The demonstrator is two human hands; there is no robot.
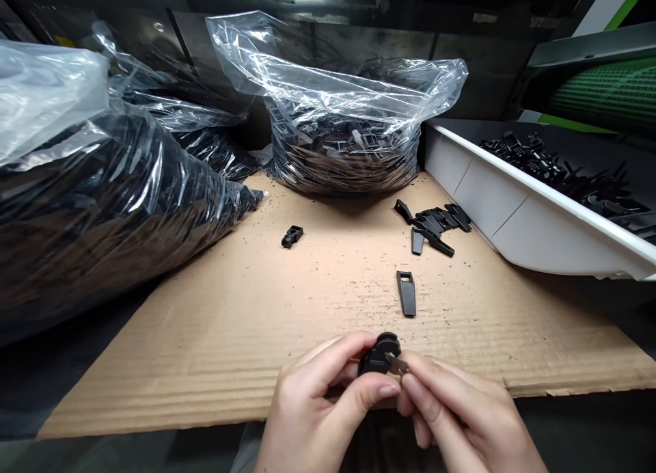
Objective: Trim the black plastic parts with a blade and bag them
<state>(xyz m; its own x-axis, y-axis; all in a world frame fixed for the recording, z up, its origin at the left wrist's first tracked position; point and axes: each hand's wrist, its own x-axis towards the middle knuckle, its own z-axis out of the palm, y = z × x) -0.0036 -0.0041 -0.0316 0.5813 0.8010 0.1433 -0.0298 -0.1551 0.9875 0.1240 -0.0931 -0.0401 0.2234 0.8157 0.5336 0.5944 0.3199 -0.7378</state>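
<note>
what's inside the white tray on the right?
The white tray holds a heap of small black plastic parts, loose and overlapping, along its far side. Its near wall hides the floor below them, and the frame edge cuts off the tray's right end.

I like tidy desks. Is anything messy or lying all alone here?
One small black part lies alone on the cardboard, apart from the pile of black parts. Dark crumbs speckle the cardboard. Nothing looks broken.

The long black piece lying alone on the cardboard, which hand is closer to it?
Right. The right hand is just below the long black piece, slightly to its right. The left hand sits farther off, below and to its left. Both pinch a small black part.
</note>
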